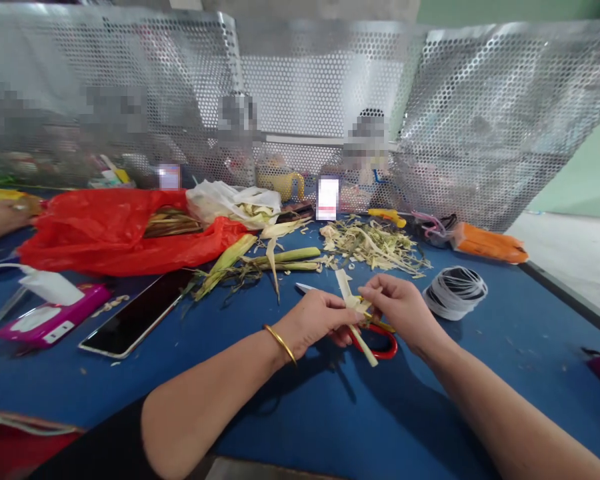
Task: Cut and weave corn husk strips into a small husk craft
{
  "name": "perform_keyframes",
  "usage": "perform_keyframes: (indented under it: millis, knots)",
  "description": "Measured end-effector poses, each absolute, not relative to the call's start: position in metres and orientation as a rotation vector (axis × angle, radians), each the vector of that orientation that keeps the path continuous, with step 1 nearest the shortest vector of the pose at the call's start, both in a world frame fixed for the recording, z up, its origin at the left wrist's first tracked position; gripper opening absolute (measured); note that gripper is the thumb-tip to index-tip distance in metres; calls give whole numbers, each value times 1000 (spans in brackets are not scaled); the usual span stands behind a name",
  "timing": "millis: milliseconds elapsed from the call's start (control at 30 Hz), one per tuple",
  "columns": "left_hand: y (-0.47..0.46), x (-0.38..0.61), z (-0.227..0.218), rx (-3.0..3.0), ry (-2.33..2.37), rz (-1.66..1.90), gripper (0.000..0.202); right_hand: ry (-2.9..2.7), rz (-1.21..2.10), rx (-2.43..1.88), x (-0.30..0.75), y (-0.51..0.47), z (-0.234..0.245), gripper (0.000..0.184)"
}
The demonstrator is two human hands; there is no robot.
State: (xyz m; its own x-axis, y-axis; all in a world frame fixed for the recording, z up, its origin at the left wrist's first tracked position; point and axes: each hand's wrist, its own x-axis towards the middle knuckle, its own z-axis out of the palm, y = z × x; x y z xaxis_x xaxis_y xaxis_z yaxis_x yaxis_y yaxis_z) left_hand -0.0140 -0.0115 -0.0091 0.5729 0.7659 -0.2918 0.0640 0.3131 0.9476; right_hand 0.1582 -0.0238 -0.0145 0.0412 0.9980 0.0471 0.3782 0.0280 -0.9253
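On the flat blue worktop (pixel 300 427), from the bare right hand (pixel 403 307): round white cord coil (pixel 455 293) at three o'clock, pale plant-shred heap (pixel 370 247) at twelve, crumpled red plastic bag (pixel 95 227) at ten

I'm seeing pale cream on the strip (pixel 364 347) between the fingers (pixel 345 317), bright red on the scissor handles (pixel 393 345) just below them, blue on the table (pixel 520 333) beneath, and round holes dotting the silver screen (pixel 300 73) beyond.

Both hands (pixel 323 317) (pixel 399 305) pinch pale husk strips (pixel 364 345) above red-handled scissors (pixel 392 348) on a blue table (pixel 300 420).
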Motion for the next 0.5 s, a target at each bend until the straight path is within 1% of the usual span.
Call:
perform_keyframes:
  millis: [67, 100, 200, 267, 333, 400, 500]
  knots:
    - [-11, -14, -8, 1149, 854, 542, 35, -1484, 789, -1493, 159, -25, -16, 26]
    - [-11, -14, -8, 1125, 853, 545, 35, -1534, 649, -1504, 159, -26, -15, 23]
    - [-11, -14, -8, 1036, 877, 569, 33, -1774, 53, -1409, 158, -33, -7, 15]
    - [-10, -13, -10, 971, 896, 614, 30, -2033, -238, -1198, 153, -40, 1, 17]
    - [-8, -12, -12, 924, 912, 696, 26, -2383, -342, -975, 146, -47, 5, 17]
    - [-7, -10, -16, 891, 925, 774, 25, -2606, -482, -912, 139, -50, 5, 18]
    - [-5, -9, -18, 868, 950, 814, 29, -2688, -708, -913, 132, -51, 0, 16]
